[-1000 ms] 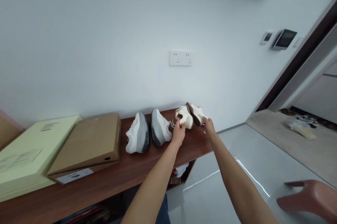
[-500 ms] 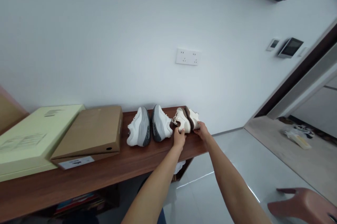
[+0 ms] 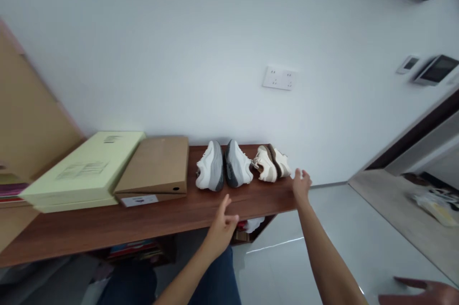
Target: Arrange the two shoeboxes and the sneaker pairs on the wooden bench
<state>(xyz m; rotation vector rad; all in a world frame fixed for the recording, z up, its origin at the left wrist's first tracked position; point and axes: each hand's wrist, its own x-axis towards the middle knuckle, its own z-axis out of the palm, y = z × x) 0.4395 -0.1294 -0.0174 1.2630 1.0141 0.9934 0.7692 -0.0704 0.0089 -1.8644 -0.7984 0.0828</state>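
Observation:
A pair of cream shoes with brown soles (image 3: 271,168) lies on its side, sole to sole, at the right end of a dark wooden shelf (image 3: 143,221). To their left lies a pair of white and grey sneakers (image 3: 223,171), also sole to sole. My right hand (image 3: 301,184) hovers open just right of the cream shoes, not touching them. My left hand (image 3: 223,223) is drawn back over the shelf's front edge, fingers loosely apart, holding nothing.
A brown cardboard box (image 3: 157,171) and a pale green box (image 3: 84,171) lie on the shelf's left part. A white wall with a socket (image 3: 279,78) stands behind. Glossy floor spreads to the right, with a doorway (image 3: 423,152) and a reddish stool (image 3: 423,290).
Both hands have let go of the cream shoes, which now rest on the shelf. My left hand has pulled back toward me; the right has moved off to the right. The view has turned left.

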